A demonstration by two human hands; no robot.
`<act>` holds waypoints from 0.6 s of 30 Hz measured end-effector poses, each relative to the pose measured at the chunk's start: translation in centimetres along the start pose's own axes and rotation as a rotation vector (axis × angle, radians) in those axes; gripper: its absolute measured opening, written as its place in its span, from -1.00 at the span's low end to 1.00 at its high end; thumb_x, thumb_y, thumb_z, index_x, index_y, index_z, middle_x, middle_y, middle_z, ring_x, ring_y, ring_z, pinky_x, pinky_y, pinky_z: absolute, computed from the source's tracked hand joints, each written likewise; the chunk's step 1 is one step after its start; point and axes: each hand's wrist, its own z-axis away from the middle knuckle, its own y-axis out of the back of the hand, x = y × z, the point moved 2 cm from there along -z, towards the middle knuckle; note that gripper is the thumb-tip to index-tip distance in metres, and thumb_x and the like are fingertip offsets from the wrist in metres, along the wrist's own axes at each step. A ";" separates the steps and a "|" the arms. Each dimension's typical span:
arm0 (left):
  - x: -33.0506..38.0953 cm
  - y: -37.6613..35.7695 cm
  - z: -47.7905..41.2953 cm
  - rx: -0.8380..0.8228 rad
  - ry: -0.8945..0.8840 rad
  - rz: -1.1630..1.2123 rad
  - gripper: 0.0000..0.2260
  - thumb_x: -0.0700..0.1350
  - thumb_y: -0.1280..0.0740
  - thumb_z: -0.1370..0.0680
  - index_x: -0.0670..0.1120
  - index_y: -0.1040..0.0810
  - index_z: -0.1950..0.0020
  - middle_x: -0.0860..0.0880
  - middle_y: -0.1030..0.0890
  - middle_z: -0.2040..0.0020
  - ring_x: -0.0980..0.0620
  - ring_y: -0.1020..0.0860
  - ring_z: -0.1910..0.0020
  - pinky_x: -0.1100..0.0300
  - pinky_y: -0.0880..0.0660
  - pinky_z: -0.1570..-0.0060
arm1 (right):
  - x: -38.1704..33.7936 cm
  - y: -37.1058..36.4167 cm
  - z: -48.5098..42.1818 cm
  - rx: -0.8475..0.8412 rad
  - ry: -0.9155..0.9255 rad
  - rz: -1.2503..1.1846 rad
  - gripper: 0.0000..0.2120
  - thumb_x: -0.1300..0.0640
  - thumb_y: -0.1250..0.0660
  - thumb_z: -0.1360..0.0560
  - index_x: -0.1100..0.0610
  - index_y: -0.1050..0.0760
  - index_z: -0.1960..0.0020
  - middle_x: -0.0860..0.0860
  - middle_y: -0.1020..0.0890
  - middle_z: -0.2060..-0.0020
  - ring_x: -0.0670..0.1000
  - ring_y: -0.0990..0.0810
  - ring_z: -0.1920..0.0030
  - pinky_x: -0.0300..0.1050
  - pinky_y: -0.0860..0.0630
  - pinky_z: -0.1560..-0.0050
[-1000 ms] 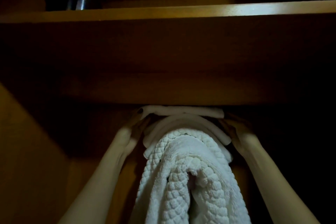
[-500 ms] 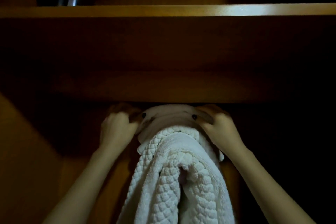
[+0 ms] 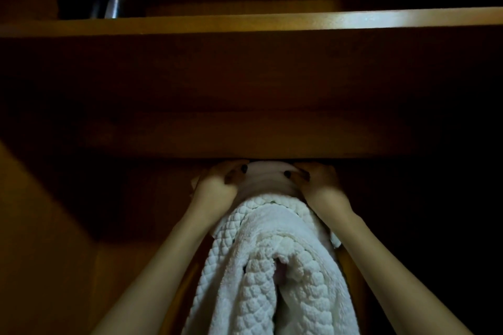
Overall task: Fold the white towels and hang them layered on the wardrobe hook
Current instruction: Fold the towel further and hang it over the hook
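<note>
Both hands are closing in on the smooth towel (image 3: 268, 181) just under the shelf (image 3: 245, 25). A second ago they were lying flat at its wide ends. Now the left hand (image 3: 215, 187) and right hand (image 3: 319, 185) are curling round it from either side, bunching it narrow. Nearer, the waffle towel (image 3: 272, 266) is hanging over its lower part. The layers seem to be up already, with the top one being gathered and seated. The hook is hiding behind the cloth, so I cannot tell whether the towel is catching on it. Shadow is swallowing the far fingertips, and a dark object (image 3: 109, 3) on the shelf, far left, is too dim to name.
</note>
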 end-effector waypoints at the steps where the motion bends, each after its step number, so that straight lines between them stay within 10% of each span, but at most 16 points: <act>1: 0.0 0.1 0.1 0.010 -0.046 -0.015 -0.78 -0.23 -0.32 -0.58 -0.05 -0.66 -0.17 -0.03 -0.66 -0.11 0.11 -0.55 -0.06 0.58 -0.30 0.02 | 0.2 0.0 -0.1 -0.018 -0.013 0.008 -0.73 0.08 -0.26 -0.63 0.18 -0.59 -0.24 0.16 -0.65 -0.09 0.15 -0.60 -0.05 -0.16 -0.41 0.01; 11: 0.0 -1.7 -0.5 -0.259 -0.109 -0.094 -0.69 -0.01 -0.21 -0.65 0.08 -0.48 -0.39 0.08 -0.49 -0.34 0.15 -0.41 -0.28 0.53 -0.18 -0.06 | 0.7 -0.7 -0.9 -0.020 0.001 0.141 -0.69 0.08 -0.19 -0.66 0.14 -0.54 -0.32 0.17 -0.60 -0.23 0.19 -0.55 -0.22 -0.09 -0.41 -0.18; 18: 0.5 -2.7 -0.4 -0.270 0.058 0.178 -0.81 0.00 -0.19 -0.66 0.13 -0.52 -0.22 0.29 -0.49 -0.02 0.40 -0.46 0.00 0.67 -0.29 0.12 | 1.9 -0.1 0.1 0.017 -0.009 0.176 -0.69 0.08 -0.13 -0.68 0.08 -0.53 -0.32 0.17 -0.64 -0.12 0.18 -0.61 -0.06 -0.15 -0.39 0.04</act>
